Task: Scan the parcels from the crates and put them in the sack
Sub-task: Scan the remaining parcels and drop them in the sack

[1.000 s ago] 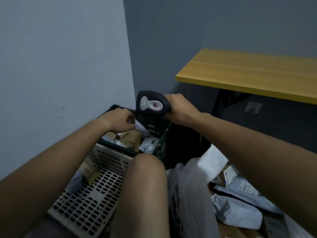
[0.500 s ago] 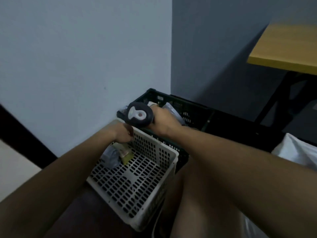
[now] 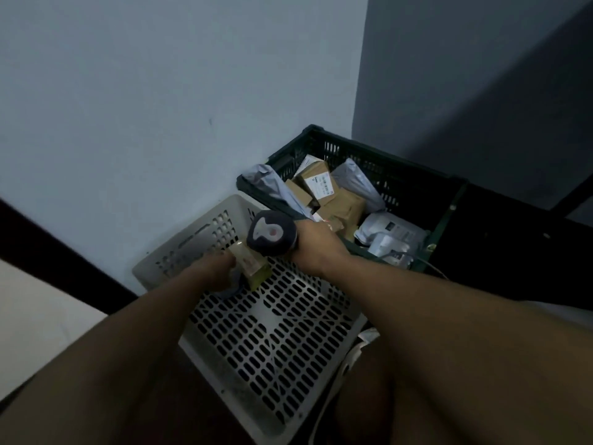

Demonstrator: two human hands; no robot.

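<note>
My right hand (image 3: pixel 316 250) grips a dark handheld scanner (image 3: pixel 271 236), its head hovering over the near grey crate (image 3: pixel 272 335). My left hand (image 3: pixel 213 273) reaches into that crate's far corner and holds a small yellowish parcel (image 3: pixel 252 263) lying on a grey-blue bag; the fingers are partly hidden. Behind it a dark green crate (image 3: pixel 353 155) holds several brown boxes (image 3: pixel 317 181) and grey mailer bags (image 3: pixel 356 184). A white strip of the sack (image 3: pixel 362 342) shows at the grey crate's right edge.
Both crates stand in a corner between a pale wall (image 3: pixel 160 91) on the left and a darker wall (image 3: pixel 481 75) behind. My knee (image 3: pixel 362 399) is close to the grey crate's right side. A dark skirting band (image 3: pixel 64 252) runs along the left wall.
The view has swung left and down, away from the wooden table and the sack. My left hand has gone deeper into the grey crate onto the yellowish parcel; the scanner stays above it.
</note>
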